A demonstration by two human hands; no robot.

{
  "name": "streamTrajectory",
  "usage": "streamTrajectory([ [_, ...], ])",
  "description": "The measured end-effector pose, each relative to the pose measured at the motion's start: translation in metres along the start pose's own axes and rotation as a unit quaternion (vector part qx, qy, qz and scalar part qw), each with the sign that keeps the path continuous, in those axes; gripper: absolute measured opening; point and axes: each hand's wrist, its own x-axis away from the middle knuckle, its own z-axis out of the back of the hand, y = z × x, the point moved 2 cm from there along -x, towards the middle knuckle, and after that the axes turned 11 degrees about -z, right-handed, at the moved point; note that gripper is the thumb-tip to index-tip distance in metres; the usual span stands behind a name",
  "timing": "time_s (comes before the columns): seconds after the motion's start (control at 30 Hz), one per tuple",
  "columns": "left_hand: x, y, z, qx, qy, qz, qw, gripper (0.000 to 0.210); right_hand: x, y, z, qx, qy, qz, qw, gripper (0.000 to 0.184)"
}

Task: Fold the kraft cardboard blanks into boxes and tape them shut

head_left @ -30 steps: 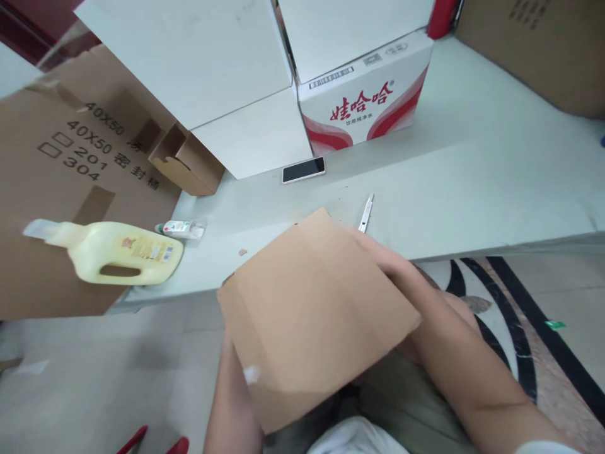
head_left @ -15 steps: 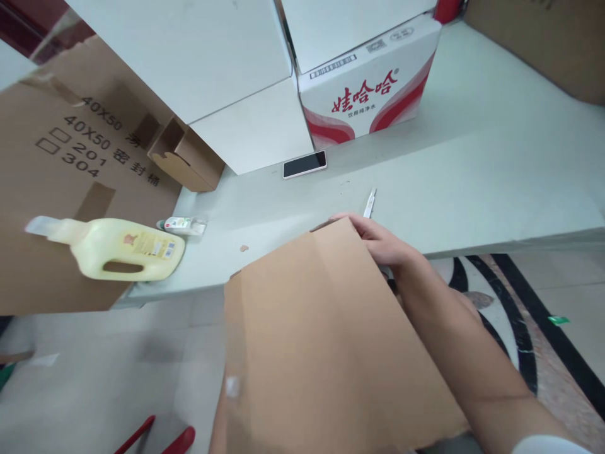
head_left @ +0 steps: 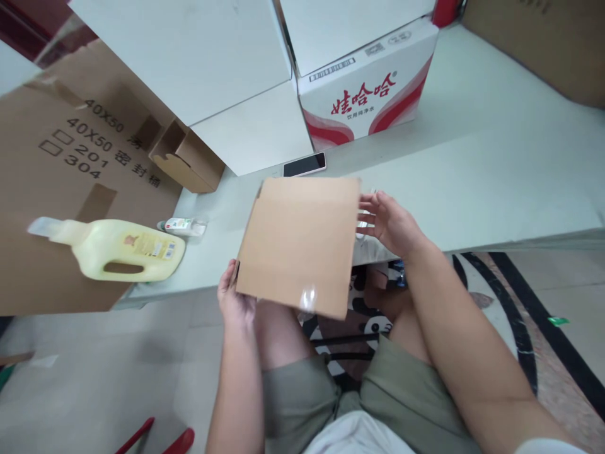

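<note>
A brown cardboard box (head_left: 300, 243), one flat face toward me, is held over the table's front edge and my lap. A strip of clear tape (head_left: 309, 297) shines near its lower edge. My left hand (head_left: 236, 299) grips the lower left corner, the fingers partly behind it. At the right edge is my right hand (head_left: 390, 221), its fingers spread; whether the fingertips touch the cardboard I cannot tell. A slim light-coloured tool seen earlier on the table is now mostly hidden behind this hand. Just past the far edge of the box lies a phone (head_left: 305, 164).
On the left, a pale yellow jug-shaped bottle (head_left: 130, 251) is near a small clear bottle (head_left: 183, 226) and a small open carton (head_left: 186, 157). A large printed carton (head_left: 57, 189) stands behind them. White boxes (head_left: 246, 57) and a red-and-white carton (head_left: 368, 94) line the table's back.
The cardboard box has moved away from me toward the table and turned, uncovering my lap and left hand. My right hand has come off its far corner and spread its fingers.
</note>
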Motion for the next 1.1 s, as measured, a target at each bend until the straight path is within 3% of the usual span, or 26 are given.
streamTrajectory([
  [0.13, 0.002, -0.013, -0.002, 0.016, 0.008, 0.033, 0.999, 0.037, -0.006, 0.014, -0.016, 0.048, -0.027, -0.081, 0.995, 0.046],
  [0.27, 0.011, -0.013, -0.006, 0.011, -0.023, 0.059, 0.998, 0.045, -0.012, 0.026, -0.026, 0.086, 0.067, -0.1, 0.989, 0.069],
  [0.33, 0.013, -0.009, -0.007, 0.032, -0.055, 0.07, 0.995, 0.049, -0.015, 0.029, -0.025, 0.1, 0.09, -0.088, 0.987, 0.06],
  [0.43, 0.013, 0.0, -0.005, 0.066, -0.08, 0.08, 0.991, 0.041, -0.017, 0.032, -0.022, 0.126, 0.077, -0.087, 0.985, 0.035],
  [0.57, 0.009, 0.002, -0.001, 0.063, -0.025, 0.093, 0.993, 0.041, -0.013, 0.028, -0.023, 0.08, 0.085, -0.091, 0.989, 0.034],
  [0.63, 0.01, 0.002, -0.001, 0.046, -0.007, 0.131, 0.99, 0.048, -0.01, 0.022, -0.027, 0.032, 0.065, -0.074, 0.995, 0.043],
  [0.73, 0.014, 0.006, -0.004, 0.016, -0.025, 0.179, 0.983, 0.058, -0.003, 0.014, -0.032, -0.025, 0.01, -0.062, 0.998, 0.052],
  [0.9, 0.01, 0.016, -0.005, -0.002, -0.064, 0.167, 0.984, 0.062, 0.01, 0.011, -0.024, 0.043, -0.039, -0.113, 0.992, 0.049],
  [1.0, 0.006, 0.009, -0.007, -0.032, -0.087, 0.151, 0.984, 0.057, 0.02, 0.008, -0.014, 0.092, -0.038, -0.064, 0.993, 0.049],
  [1.1, 0.008, 0.011, -0.011, -0.083, -0.01, 0.064, 0.994, 0.053, 0.032, 0.004, -0.016, 0.188, -0.042, 0.053, 0.98, 0.041],
])
